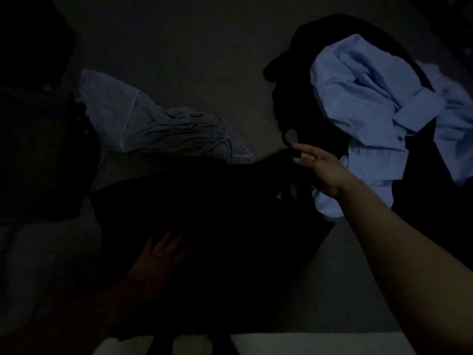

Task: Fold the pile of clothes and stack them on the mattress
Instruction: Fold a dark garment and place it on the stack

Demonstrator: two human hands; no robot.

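The scene is very dark. A black garment [217, 213] lies spread across the mattress [179, 60] in front of me. My left hand [163, 249] rests flat on its near part with the fingers spread. My right hand [317, 167] reaches to the garment's far right edge, fingers extended and touching the cloth; a grip cannot be made out. Just behind that hand is a pile with a crumpled light blue shirt [366, 111] over dark clothes [289, 80].
A grey garment [158, 126] lies crumpled at centre left. A dark mass [38, 155] sits at the far left. A pale edge [307, 344] runs along the bottom.
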